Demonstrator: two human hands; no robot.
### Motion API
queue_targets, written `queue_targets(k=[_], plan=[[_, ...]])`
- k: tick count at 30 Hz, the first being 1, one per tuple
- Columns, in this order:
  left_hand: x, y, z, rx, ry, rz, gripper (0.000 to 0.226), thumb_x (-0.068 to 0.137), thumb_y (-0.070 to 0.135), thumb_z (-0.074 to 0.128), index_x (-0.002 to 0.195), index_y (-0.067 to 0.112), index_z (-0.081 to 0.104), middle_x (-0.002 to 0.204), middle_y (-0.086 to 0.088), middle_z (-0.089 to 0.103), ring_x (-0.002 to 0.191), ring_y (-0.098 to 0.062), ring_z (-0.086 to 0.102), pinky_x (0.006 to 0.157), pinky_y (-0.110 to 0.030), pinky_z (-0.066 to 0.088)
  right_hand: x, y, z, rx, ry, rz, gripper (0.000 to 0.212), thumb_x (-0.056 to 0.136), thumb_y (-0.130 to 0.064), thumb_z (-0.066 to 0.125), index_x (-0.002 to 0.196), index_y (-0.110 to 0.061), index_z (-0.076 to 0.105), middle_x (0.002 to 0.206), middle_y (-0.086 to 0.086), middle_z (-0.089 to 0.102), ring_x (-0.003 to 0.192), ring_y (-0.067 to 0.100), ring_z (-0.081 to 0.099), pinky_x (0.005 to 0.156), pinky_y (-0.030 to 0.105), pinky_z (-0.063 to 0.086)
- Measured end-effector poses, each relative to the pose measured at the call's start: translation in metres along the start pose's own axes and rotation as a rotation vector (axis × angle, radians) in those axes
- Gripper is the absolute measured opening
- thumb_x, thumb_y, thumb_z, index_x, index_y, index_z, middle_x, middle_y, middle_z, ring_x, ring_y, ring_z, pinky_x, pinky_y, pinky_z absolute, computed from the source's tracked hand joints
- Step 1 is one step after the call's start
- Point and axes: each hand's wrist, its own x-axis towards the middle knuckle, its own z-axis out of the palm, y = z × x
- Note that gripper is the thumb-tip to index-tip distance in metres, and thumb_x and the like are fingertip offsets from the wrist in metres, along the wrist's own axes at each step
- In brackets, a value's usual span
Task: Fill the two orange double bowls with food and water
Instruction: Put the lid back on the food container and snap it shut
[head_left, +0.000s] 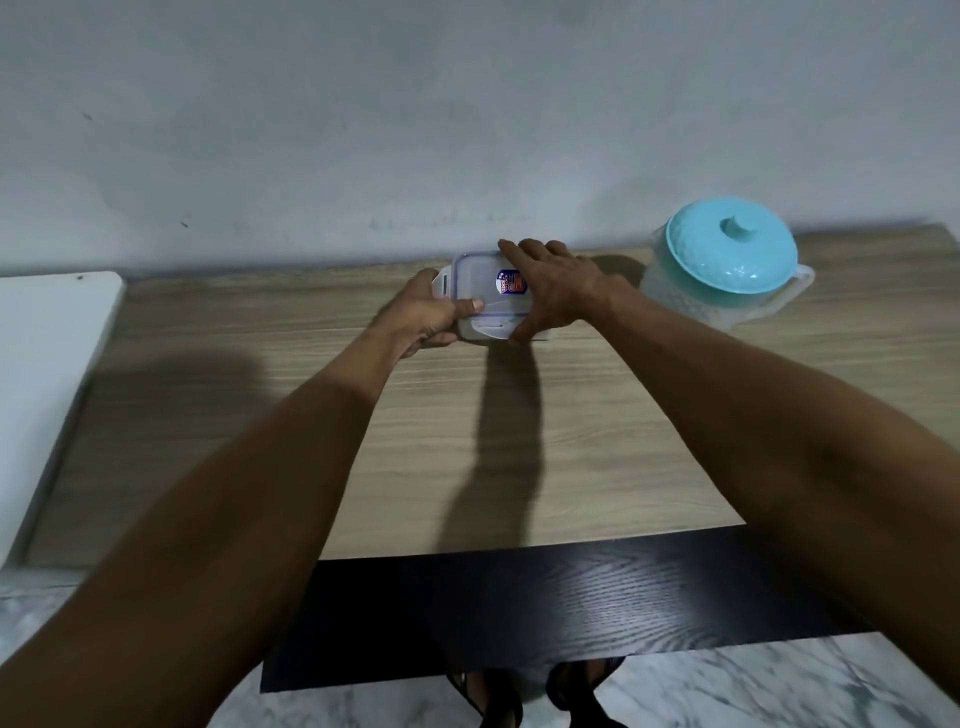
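A small clear plastic container (480, 283) with a snap-on lid and a blue and red sticker stands at the far edge of the wooden table (311, 426), near the wall. My left hand (426, 314) grips its left side, thumb on the lid. My right hand (553, 288) lies over its right side, fingers spread across the top and thumb at the front corner. To the right stands a clear plastic jug (727, 265) with a turquoise lid. No orange double bowls are in view.
A white surface (47, 374) borders the table on the left. A dark wooden panel (545, 603) sits below the table's front edge. Marble floor and my sandalled feet (535, 691) show at the bottom. A grey wall rises behind the table.
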Motion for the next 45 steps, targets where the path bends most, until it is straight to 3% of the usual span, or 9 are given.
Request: queue_targets(k=[14,20,23,26,30,33,36,42,45], plan=[[-0.002,0.003,0.000,0.028,0.023,-0.030,0.069,0.072,0.026,0.084,0.130,0.020,0.047,0.123,-0.009,0.059,0.101,-0.029,0.067,0.075,-0.042,0.062,0.011,-0.002,-0.003,-0.074,-0.008,-0.020,0.127,0.059,-0.051,0.084,0.154,-0.025,0.005,0.149,0.006,0.034,0.131,0.036,0.036,0.096,0.050,0.043],[-0.013,0.008,0.001,0.083,0.063,-0.028,0.073,0.070,0.031,0.085,0.130,0.022,0.045,0.120,-0.007,0.059,0.096,-0.028,0.069,0.072,-0.043,0.062,0.008,-0.004,0.001,-0.057,0.001,-0.011,0.135,0.058,-0.052,0.086,0.155,-0.023,-0.003,0.155,0.011,0.024,0.144,0.034,0.022,0.112,0.056,0.027],[-0.015,0.006,0.002,0.131,0.091,0.020,0.070,0.063,0.039,0.085,0.120,0.024,0.046,0.116,-0.007,0.061,0.091,-0.028,0.070,0.068,-0.046,0.062,-0.012,0.003,0.015,0.261,0.081,0.119,0.130,0.064,-0.059,0.081,0.157,-0.020,-0.003,0.164,0.012,0.006,0.152,0.030,0.003,0.121,0.056,0.014],[0.002,-0.009,0.001,0.167,0.124,0.039,0.081,0.051,0.051,0.084,0.117,0.025,0.045,0.112,-0.009,0.061,0.082,-0.027,0.069,0.064,-0.054,0.061,-0.032,0.005,0.041,0.630,0.404,0.270,0.086,0.083,-0.061,0.062,0.147,-0.011,0.034,0.151,0.018,0.040,0.141,0.034,0.036,0.112,0.044,0.036],[0.033,-0.031,0.001,0.214,0.192,0.087,0.105,0.033,0.070,0.083,0.118,0.024,0.042,0.117,-0.007,0.059,0.099,-0.031,0.068,0.066,-0.053,0.060,-0.040,-0.002,0.059,0.794,0.522,0.422,0.041,0.095,-0.043,0.056,0.117,-0.008,0.059,0.119,0.022,0.065,0.113,0.043,0.058,0.084,0.039,0.046],[-0.026,0.010,0.010,0.307,0.241,0.100,0.085,0.061,0.052,0.083,0.126,0.015,0.043,0.123,-0.009,0.054,0.110,-0.030,0.060,0.082,-0.041,0.055,-0.035,-0.011,0.058,1.015,0.559,0.545,0.036,0.092,-0.037,0.062,0.115,-0.010,0.066,0.114,0.016,0.070,0.112,0.036,0.061,0.085,0.032,0.045],[-0.033,0.014,0.017,0.371,0.294,0.068,0.070,0.081,0.034,0.076,0.136,0.009,0.041,0.135,-0.011,0.046,0.124,-0.028,0.049,0.083,-0.029,0.039,-0.028,-0.013,0.059,1.154,0.579,0.633,0.035,0.089,-0.033,0.066,0.116,-0.012,0.069,0.112,0.011,0.073,0.111,0.028,0.063,0.089,0.026,0.044],[-0.042,0.017,0.024,0.428,0.346,0.088,0.061,0.086,0.034,0.070,0.135,0.007,0.045,0.140,-0.012,0.043,0.129,-0.029,0.045,0.097,-0.031,0.038,-0.023,-0.015,0.062,1.222,0.610,0.682,0.031,0.089,-0.032,0.066,0.111,-0.011,0.072,0.106,0.010,0.074,0.106,0.027,0.065,0.089,0.028,0.046],[-0.042,0.017,0.027,0.414,0.321,0.100,0.050,0.086,0.034,0.069,0.129,0.011,0.058,0.132,-0.012,0.057,0.121,-0.029,0.055,0.094,-0.032,0.043,-0.024,-0.015,0.063,1.238,0.601,0.678,0.032,0.089,-0.034,0.066,0.113,-0.013,0.072,0.107,0.009,0.074,0.106,0.026,0.066,0.092,0.030,0.048]])
